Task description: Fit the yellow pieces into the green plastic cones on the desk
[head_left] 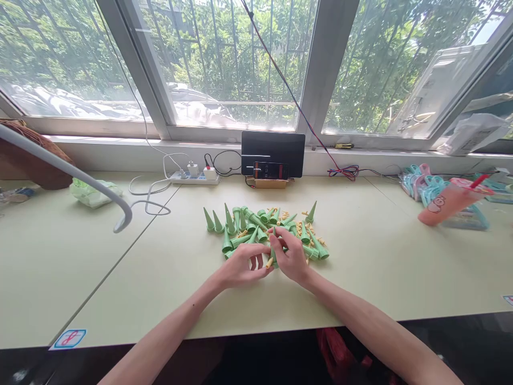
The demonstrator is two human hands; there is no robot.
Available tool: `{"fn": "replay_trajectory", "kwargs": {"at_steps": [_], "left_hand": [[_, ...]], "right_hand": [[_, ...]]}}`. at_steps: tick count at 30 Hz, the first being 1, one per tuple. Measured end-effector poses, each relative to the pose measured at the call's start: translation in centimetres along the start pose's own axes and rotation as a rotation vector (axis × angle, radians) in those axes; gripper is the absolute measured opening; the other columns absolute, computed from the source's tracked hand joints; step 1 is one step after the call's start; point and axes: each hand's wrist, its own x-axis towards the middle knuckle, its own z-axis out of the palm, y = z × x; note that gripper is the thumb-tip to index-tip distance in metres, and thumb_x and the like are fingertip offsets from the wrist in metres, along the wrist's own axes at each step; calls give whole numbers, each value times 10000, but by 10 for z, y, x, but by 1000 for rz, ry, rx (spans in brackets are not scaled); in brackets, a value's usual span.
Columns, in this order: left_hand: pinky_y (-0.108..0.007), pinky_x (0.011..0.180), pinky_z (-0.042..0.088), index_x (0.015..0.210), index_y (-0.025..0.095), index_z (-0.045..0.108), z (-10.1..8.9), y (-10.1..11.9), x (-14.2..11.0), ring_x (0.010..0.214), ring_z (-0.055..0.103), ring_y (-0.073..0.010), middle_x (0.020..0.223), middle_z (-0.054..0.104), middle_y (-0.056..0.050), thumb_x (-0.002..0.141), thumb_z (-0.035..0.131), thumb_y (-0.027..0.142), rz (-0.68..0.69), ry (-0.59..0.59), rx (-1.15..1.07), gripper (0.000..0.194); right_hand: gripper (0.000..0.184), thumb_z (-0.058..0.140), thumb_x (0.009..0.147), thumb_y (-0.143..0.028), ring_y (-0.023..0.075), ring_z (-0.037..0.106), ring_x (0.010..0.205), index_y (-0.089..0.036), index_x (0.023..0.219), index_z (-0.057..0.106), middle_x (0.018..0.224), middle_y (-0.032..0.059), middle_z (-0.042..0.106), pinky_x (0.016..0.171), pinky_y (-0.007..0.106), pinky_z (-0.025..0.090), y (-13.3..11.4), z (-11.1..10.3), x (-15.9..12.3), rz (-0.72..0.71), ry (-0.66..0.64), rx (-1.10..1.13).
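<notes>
In front of me, both hands meet at the near edge of a pile of green plastic cone spikes [227,243] and small yellow plastic pieces [318,240]. My right hand [292,255] is closed round one green cone spike [274,255], which stands roughly upright with its tip at the thumb and fingers. From its lower part a yellow piece [270,262] sticks out toward me. My left hand [245,266] curls in from the left, its fingertips at the base of that same spike and the yellow piece. Part of the spike is hidden behind the fingers.
Behind the pile, a phone [271,170] leans on a dark tablet [273,152]. A power strip [195,178] with white cables lies to their left. At right, a tilted pink cup [452,203] rests by bagged items [425,182]. A grey curved bar [80,174] crosses the left side.
</notes>
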Motion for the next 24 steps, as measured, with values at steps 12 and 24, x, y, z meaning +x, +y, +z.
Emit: {"fn": "replay_trajectory", "kwargs": {"at_steps": [12,24], "left_hand": [[-204,538,434,802,159,553,0,1,-1,560,533,-96,641,535,30,846,581,215,54,-35,25,76],[-209,584,431,809,168,531,0,2,-2,579,542,-93,678,539,28,879,565,221,37,-56,61,94]], "right_hand": [[204,427,1010,-310,108,433,497,-184,1006,587,655,-21,510,498,244,385,-1,-1,0,-40,-39,5],[203,427,1008,-301,116,424,505,-183,1003,591,633,-25,492,510,252,385,0,-1,0,-23,-48,18]]}}
